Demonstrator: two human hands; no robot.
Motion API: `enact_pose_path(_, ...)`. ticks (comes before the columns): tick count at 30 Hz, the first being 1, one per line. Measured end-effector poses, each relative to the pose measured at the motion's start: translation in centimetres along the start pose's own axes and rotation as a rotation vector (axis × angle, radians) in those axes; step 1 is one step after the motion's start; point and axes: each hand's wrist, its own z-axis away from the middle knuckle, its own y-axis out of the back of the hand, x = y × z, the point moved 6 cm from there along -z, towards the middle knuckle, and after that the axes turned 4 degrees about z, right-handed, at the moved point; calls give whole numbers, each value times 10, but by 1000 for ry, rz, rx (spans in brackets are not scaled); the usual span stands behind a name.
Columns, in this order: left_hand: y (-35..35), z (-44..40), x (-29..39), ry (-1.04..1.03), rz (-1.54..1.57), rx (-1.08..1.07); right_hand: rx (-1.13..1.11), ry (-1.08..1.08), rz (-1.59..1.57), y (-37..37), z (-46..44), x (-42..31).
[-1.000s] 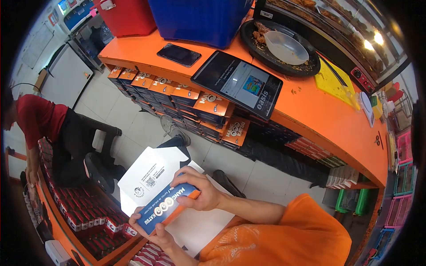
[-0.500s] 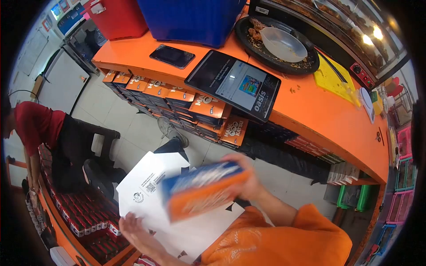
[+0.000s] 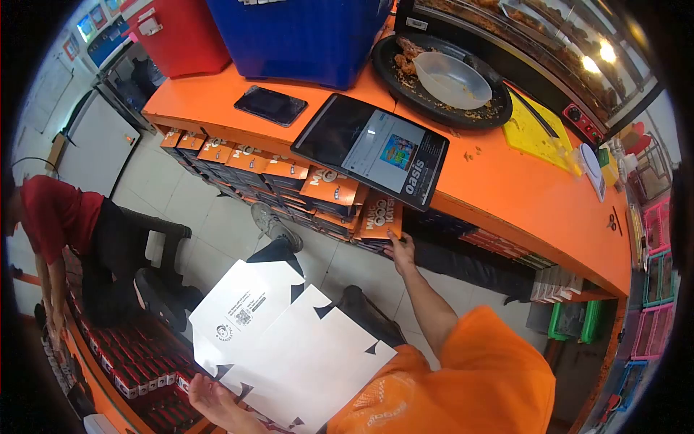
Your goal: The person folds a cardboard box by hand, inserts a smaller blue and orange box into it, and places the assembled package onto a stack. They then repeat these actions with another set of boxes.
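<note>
A flat white cardboard box blank (image 3: 289, 340) with dark slots and a printed flap lies across my lap. At its lower left edge is my left hand (image 3: 213, 401), palm up with fingers apart, holding nothing. My right hand (image 3: 401, 251) reaches under the counter, its fingers at the near corner of an orange and dark blue carton (image 3: 379, 215) printed with white letters. That carton sits at the right end of the rows of similar cartons (image 3: 289, 166) on the shelf. Part of its lower side is hidden.
On the orange counter (image 3: 520, 202) stand a tablet (image 3: 372, 145), a phone (image 3: 271, 105), a black tray (image 3: 434, 108) with fried food, and a yellow cutting board (image 3: 535, 134). A co-worker in a red shirt (image 3: 61, 217) bends over small red boxes (image 3: 137, 362) at left.
My right hand has moved away from above the white blank, taking the orange and blue carton up to the shelf. The blank is now uncovered. My left hand has dropped slightly and turned palm up.
</note>
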Motion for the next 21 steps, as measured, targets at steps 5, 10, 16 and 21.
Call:
enact_pose_path(5,-2,22,47,-321,-100,-77,36,-20,325,-25,-21,-8)
enact_pose_path(10,-12,31,38,-176,196,-15,142,-9,845,-5,-74,23)
enact_pose_path(16,-70,53,21,40,385,-518,-473,582,628,-35,127,-94)
enact_pose_path(21,-149,94,22,306,362,-876,-1213,167,320,-62,269,-94)
